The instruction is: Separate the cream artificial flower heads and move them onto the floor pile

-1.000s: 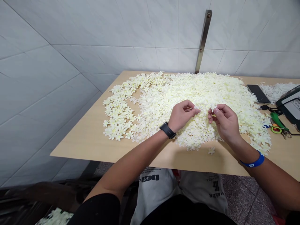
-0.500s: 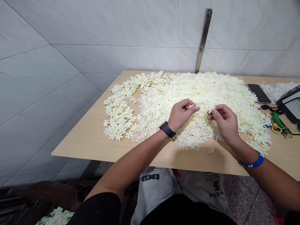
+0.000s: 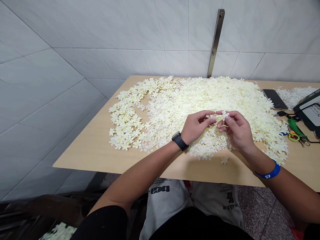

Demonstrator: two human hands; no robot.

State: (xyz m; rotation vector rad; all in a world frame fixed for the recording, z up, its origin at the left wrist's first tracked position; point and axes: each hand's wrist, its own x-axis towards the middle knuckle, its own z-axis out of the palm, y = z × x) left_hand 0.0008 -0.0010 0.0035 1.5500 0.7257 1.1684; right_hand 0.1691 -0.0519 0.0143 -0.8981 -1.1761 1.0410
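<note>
A wide heap of small cream-white artificial flowers (image 3: 172, 100) covers much of the table (image 3: 92, 146). Above its front part, my left hand (image 3: 197, 125) pinches a pale flower (image 3: 211, 116) between thumb and forefinger; most of that flower is hidden by the fingers. My right hand (image 3: 238, 130) is closed on another white flower (image 3: 224, 115), whose petals show at the fingertips. The two hands are close together, their forefingers almost meeting. One loose flower (image 3: 224, 160) lies on the bare table just in front of the heap.
At the right lie a dark phone (image 3: 274, 99), a pile of small white pieces (image 3: 292, 95), keys with a green holder (image 3: 297, 129) and a black-and-white device (image 3: 311, 110). A metal bar (image 3: 215, 43) is fixed to the tiled wall behind.
My hands have come together, the left moving right and slightly down. The flower in my right fingers now shows more of its petals.
</note>
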